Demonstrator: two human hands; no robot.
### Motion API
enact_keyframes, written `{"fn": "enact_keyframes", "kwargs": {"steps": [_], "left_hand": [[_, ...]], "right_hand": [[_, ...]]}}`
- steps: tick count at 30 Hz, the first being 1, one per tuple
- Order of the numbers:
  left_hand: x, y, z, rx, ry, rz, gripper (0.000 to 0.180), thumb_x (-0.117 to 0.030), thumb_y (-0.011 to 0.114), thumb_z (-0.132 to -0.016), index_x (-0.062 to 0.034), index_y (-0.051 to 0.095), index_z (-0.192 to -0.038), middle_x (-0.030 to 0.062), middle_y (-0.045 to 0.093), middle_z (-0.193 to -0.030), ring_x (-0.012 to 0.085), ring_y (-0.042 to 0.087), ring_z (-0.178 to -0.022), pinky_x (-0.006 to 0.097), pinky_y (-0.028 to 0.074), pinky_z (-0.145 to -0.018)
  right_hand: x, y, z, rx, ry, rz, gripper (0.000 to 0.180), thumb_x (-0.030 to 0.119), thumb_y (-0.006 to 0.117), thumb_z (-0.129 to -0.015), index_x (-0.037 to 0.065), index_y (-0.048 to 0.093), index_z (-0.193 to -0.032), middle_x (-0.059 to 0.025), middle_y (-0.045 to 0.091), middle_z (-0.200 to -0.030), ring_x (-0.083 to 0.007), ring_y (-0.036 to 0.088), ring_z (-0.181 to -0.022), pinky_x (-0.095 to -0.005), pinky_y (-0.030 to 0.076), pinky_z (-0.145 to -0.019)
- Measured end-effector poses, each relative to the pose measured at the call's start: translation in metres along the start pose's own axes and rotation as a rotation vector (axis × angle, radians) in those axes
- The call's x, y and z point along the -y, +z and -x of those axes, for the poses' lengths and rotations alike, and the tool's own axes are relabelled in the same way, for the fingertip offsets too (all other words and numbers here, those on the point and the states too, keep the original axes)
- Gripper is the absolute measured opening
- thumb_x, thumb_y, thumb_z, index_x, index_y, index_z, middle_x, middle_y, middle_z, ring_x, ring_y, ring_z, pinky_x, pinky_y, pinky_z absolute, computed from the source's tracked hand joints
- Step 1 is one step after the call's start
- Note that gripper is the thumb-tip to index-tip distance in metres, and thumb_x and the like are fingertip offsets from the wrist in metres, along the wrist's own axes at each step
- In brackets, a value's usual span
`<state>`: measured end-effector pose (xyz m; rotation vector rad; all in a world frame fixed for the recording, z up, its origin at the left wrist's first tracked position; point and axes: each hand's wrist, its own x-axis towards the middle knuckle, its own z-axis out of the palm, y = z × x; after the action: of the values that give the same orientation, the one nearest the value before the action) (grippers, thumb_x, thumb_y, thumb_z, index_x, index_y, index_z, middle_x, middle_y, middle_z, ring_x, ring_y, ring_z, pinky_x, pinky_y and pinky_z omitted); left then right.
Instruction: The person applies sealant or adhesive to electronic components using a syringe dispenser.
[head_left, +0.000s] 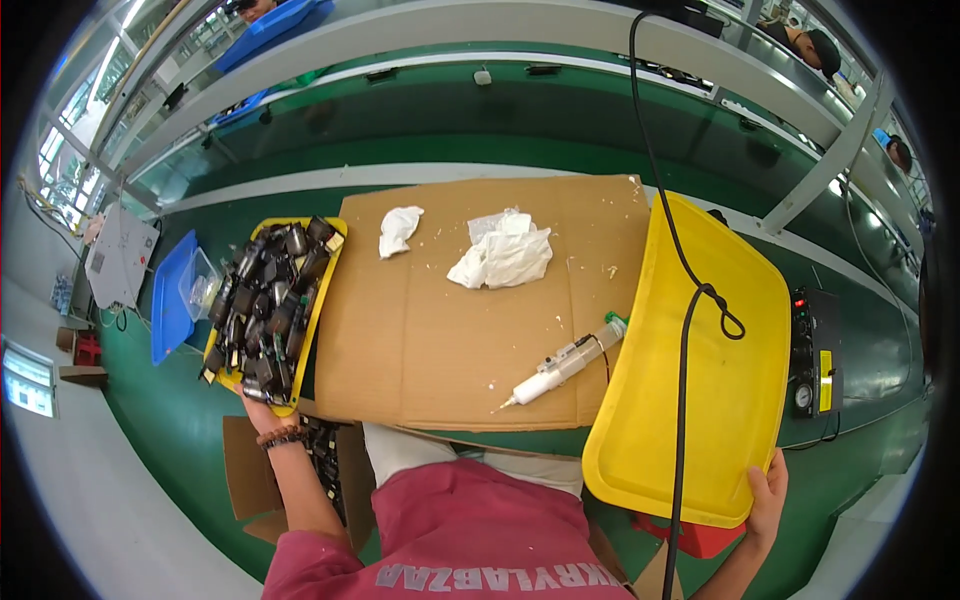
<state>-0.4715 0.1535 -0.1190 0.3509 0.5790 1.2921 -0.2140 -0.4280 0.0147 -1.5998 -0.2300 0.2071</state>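
Note:
At the left, a yellow tray [331, 262] is heaped with small black and dark brown parts [265, 310], which look like adapters or plugs. My left hand [260, 405] grips this tray's near edge; part of its fingers is hidden by the rim. Over on the right, my right hand [767, 497] is closed on the near right corner of a second yellow tray [630, 420], whose bare inside faces up. Its left side overlaps the cardboard sheet [400, 340]. Beside it on the cardboard lies a clear dispensing syringe [565, 368] with white filling, a green end and a pale tip.
Crumpled white tissues [505, 255] and a smaller tissue [400, 230] lie on the cardboard among white crumbs. A black knotted cable [684, 400] hangs across the right tray. A black control box [817, 350] stands at right, a blue tray [174, 300] at left. Below is a carton [245, 465].

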Motion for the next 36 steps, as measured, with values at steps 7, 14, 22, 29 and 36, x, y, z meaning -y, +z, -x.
{"fn": "enact_keyframes", "kwargs": {"steps": [7,14,22,29,36], "left_hand": [[0.000,0.004,-0.011,-0.026,0.008,-0.061,0.048,-0.042,0.027,-0.098,-0.0070,0.052,-0.119,0.0087,0.059,-0.115,0.0277,0.058,-0.101,0.044,0.047,-0.091],[-0.014,-0.035,-0.047,-0.091,0.011,-0.450,0.038,-0.036,0.038,-0.096,-0.0071,0.054,-0.116,0.0060,0.060,-0.109,0.0230,0.059,-0.095,0.040,0.049,-0.084],[-0.033,-0.038,-0.075,-0.338,0.117,-1.306,0.052,-0.055,0.040,-0.088,-0.0064,0.060,-0.087,0.0077,0.054,-0.056,0.0184,0.047,-0.040,0.028,0.034,-0.034],[-0.044,-0.049,-0.084,-0.408,0.400,-1.662,0.070,-0.057,0.031,-0.091,0.0064,0.058,-0.101,0.0241,0.062,-0.088,0.0386,0.056,-0.078,0.042,0.044,-0.071],[-0.048,-0.040,-0.054,-0.310,0.408,-1.788,0.064,-0.050,0.026,-0.095,0.0046,0.057,-0.110,0.0283,0.057,-0.104,0.0450,0.052,-0.097,0.045,0.040,-0.083]], "right_hand": [[-0.019,-0.043,0.002,-0.029,-0.018,0.048,0.030,0.006,0.049,-0.086,-0.003,0.044,-0.114,-0.0098,0.055,-0.108,-0.0151,0.053,-0.096,-0.0274,0.041,-0.088],[-0.019,-0.062,0.018,-0.148,-0.018,0.138,0.029,0.005,0.050,-0.086,-0.003,0.047,-0.114,-0.0104,0.055,-0.111,-0.0167,0.053,-0.099,-0.0283,0.042,-0.086],[0.041,-0.111,0.018,-0.192,0.003,0.177,0.017,0.004,0.050,-0.086,0.000,0.048,-0.102,-0.0053,0.058,-0.096,-0.0112,0.057,-0.083,-0.0244,0.046,-0.076],[0.050,-0.133,-0.010,-0.187,0.071,0.277,0.017,0.001,0.050,-0.084,0.000,0.049,-0.101,-0.0062,0.059,-0.093,-0.0117,0.057,-0.081,-0.0257,0.047,-0.074],[0.038,-0.118,-0.032,-0.110,0.086,0.333,0.019,-0.001,0.051,-0.083,0.001,0.049,-0.102,-0.0065,0.060,-0.095,-0.0125,0.059,-0.084,-0.0261,0.047,-0.076]]}}
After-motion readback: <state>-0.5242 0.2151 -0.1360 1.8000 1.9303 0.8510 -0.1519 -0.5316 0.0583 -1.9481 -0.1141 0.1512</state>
